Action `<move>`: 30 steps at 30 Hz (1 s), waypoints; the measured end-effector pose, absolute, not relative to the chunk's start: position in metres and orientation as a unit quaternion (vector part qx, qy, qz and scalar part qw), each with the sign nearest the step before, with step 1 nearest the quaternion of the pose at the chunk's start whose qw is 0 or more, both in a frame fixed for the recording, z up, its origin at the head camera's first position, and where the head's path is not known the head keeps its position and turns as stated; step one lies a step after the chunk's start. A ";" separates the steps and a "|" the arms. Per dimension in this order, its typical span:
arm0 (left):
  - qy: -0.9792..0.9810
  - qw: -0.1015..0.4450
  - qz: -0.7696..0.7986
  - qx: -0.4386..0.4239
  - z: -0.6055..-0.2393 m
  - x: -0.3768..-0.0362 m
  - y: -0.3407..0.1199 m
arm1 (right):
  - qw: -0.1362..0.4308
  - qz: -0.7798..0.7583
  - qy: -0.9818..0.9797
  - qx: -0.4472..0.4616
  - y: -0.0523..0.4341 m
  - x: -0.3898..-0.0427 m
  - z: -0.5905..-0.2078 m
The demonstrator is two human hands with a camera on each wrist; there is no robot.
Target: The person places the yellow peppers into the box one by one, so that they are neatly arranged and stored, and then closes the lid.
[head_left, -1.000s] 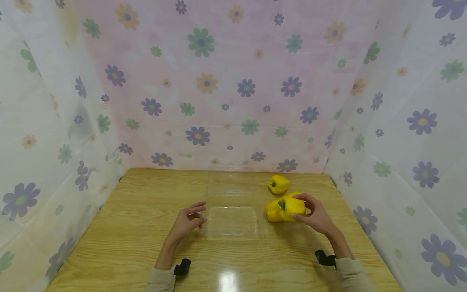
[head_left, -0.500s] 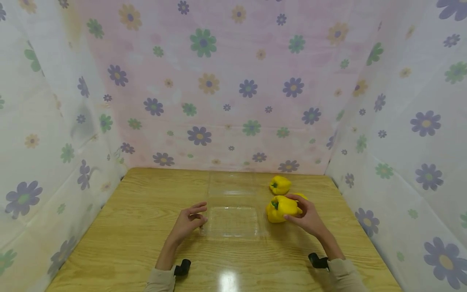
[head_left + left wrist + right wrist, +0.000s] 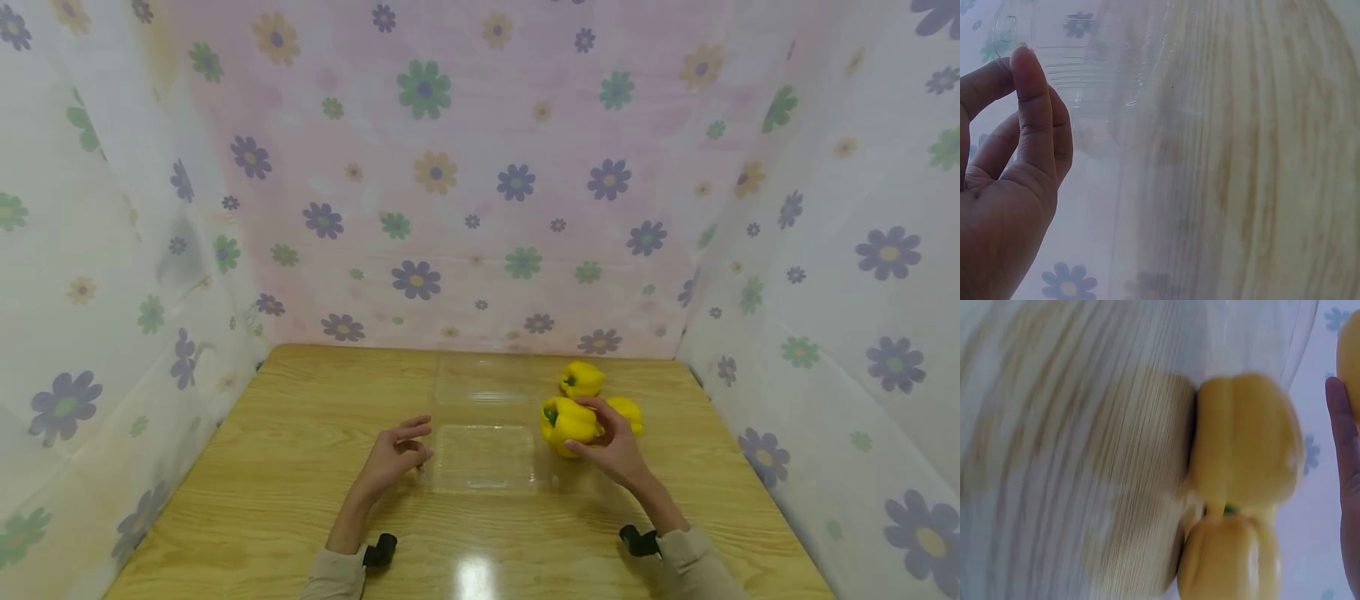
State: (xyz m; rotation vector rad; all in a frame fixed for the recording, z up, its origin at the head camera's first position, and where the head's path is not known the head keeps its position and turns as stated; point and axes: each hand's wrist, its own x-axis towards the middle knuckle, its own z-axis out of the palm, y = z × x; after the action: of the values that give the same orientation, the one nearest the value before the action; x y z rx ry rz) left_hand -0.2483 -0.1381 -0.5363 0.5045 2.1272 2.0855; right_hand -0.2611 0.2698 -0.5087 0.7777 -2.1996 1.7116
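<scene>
My right hand (image 3: 587, 427) grips a yellow bell pepper (image 3: 561, 419) from its right side, just off the right rim of a clear plastic clamshell container (image 3: 486, 457) that lies open, its lid (image 3: 483, 385) flat behind. My left hand (image 3: 423, 440) rests on the table with relaxed fingers (image 3: 1035, 106) at the container's (image 3: 1085, 81) left edge. Two more yellow peppers lie behind the right hand, one near (image 3: 628, 412) and one farther back (image 3: 581, 377). The blurred right wrist view shows those two peppers (image 3: 1244, 440) (image 3: 1229, 556) touching each other and one fingertip (image 3: 1341, 456).
The wooden table (image 3: 262, 467) is enclosed on three sides by flowered fabric walls (image 3: 465, 208). Bare wood stretches left of the container and along the near edge (image 3: 480, 550).
My right hand has carried the gripped pepper leftward, away from the pepper it lay beside and up to the container's right rim. The left hand has stayed put.
</scene>
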 end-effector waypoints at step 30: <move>0.705 0.049 0.683 0.183 -0.541 -0.251 -0.138 | 0.012 0.593 -0.772 0.228 0.192 -0.258 -0.517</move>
State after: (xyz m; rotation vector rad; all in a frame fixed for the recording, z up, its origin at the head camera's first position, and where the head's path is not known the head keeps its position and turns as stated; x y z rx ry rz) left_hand -0.2506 -0.1382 -0.5413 0.5562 2.1478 2.0820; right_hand -0.2577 0.1921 -0.5168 0.7118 -2.4087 1.8482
